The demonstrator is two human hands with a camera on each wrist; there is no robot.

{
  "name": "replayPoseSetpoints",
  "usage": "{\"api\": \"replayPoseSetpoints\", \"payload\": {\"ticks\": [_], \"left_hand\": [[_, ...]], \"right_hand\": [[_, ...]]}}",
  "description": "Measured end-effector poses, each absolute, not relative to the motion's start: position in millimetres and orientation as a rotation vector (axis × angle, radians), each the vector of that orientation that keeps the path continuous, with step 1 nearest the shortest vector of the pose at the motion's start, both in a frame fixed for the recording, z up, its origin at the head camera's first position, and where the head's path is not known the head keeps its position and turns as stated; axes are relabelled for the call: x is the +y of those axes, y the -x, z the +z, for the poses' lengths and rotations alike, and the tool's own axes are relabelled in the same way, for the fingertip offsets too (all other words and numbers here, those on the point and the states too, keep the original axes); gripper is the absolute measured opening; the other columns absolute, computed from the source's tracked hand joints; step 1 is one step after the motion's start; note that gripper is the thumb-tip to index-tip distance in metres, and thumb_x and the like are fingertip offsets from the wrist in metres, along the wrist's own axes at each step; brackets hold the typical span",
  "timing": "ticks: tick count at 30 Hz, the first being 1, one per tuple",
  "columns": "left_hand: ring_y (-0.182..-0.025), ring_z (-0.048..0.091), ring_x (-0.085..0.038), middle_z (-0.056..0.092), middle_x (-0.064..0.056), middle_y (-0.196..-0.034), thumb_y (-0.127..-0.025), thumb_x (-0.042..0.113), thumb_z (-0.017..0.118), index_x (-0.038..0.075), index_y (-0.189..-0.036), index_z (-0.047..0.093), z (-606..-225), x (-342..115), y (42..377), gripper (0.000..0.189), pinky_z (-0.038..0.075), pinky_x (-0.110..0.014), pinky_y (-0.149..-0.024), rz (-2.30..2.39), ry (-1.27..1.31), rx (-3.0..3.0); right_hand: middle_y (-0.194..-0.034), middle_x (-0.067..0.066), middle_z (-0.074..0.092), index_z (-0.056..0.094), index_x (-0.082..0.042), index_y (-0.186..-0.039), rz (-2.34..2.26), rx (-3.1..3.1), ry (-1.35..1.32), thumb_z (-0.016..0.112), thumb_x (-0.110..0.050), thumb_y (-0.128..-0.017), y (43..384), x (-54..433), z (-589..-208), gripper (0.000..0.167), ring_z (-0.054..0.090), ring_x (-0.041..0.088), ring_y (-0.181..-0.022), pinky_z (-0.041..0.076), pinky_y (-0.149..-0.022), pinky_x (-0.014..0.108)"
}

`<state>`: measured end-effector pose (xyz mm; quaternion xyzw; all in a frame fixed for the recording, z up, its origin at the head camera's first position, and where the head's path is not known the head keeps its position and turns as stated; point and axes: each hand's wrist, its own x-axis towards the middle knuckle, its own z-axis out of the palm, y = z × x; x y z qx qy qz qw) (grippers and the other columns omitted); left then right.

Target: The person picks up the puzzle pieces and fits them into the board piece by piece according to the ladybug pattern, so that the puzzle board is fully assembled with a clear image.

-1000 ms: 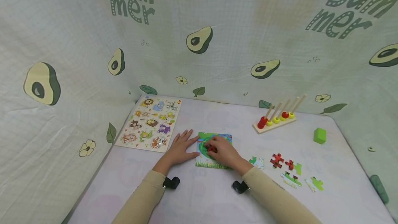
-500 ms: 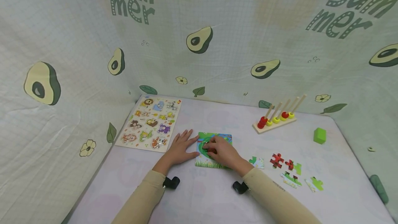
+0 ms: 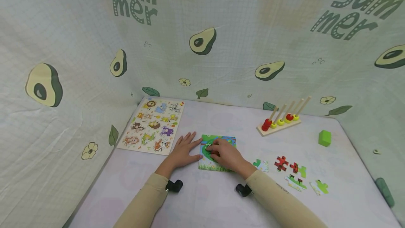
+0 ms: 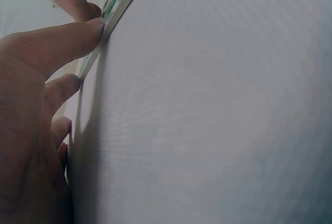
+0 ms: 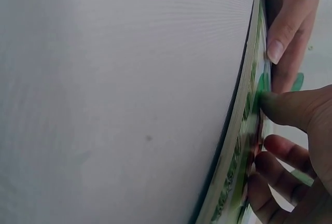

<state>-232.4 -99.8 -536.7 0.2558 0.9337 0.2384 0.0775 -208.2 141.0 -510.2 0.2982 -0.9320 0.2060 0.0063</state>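
A small green-and-blue jigsaw puzzle board (image 3: 209, 167) with a grass strip along its near edge lies flat on the table. My left hand (image 3: 181, 153) rests spread at its left side; thumb and forefinger touch the board's edge in the left wrist view. Over the middle of the board my right hand (image 3: 227, 153) bends its fingers and thumb down onto a puzzle piece, mostly hidden under them. In the right wrist view the thumb (image 5: 282, 107) meets the green surface, and a little red shows beside the curled fingers (image 5: 275, 175).
Loose puzzle pieces lie to the right: a red one (image 3: 281, 164), a red-and-green one (image 3: 298, 169) and several green-and-white ones (image 3: 319, 187). A wooden peg stacker (image 3: 278, 126) and a green block (image 3: 325, 138) stand farther back. An animal puzzle board (image 3: 152, 126) lies back left.
The red piece seen between the right fingers a second ago is now mostly hidden beneath them, as the fingers shifted slightly on the board. My left hand has stayed in place.
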Motion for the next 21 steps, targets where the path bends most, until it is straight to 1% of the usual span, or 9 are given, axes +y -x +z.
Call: {"api": "replayPoseSetpoints", "payload": {"ticks": [7, 15, 21], "left_hand": [[-0.157, 0.010, -0.032, 0.020, -0.010, -0.169, -0.095, 0.055, 0.063, 0.024, -0.158, 0.041, -537.5, -100.0, 232.2, 0.074, 0.002, -0.055, -0.125, 0.710, -0.766, 2.798], [-0.157, 0.009, -0.030, 0.020, -0.009, -0.169, -0.095, 0.056, 0.063, 0.024, -0.158, 0.041, -538.3, -100.2, 232.3, 0.074, 0.002, -0.055, -0.125, 0.701, -0.760, 2.804], [-0.157, 0.009, -0.031, 0.019, -0.009, -0.169, -0.095, 0.056, 0.063, 0.024, -0.158, 0.041, -537.8, -99.2, 231.8, 0.074, 0.002, -0.055, -0.125, 0.692, -0.756, 2.807]], "right_hand": [[-0.111, 0.004, 0.062, 0.076, -0.017, -0.123, 0.569, -2.924, -0.944, 0.072, -0.017, -0.096, 209.4, 139.2, -510.5, 0.027, 0.055, 0.018, -0.093, 0.051, -0.075, 0.034], [-0.111, 0.004, 0.063, 0.076, -0.018, -0.123, 0.553, -2.906, -0.954, 0.072, -0.019, -0.096, 209.9, 139.7, -513.0, 0.027, 0.055, 0.019, -0.094, 0.052, -0.075, 0.034], [-0.111, 0.001, 0.062, 0.075, -0.019, -0.126, 0.583, -2.915, -0.970, 0.071, -0.018, -0.097, 210.2, 143.0, -514.0, 0.029, 0.054, 0.016, -0.092, 0.050, -0.074, 0.032]]}}
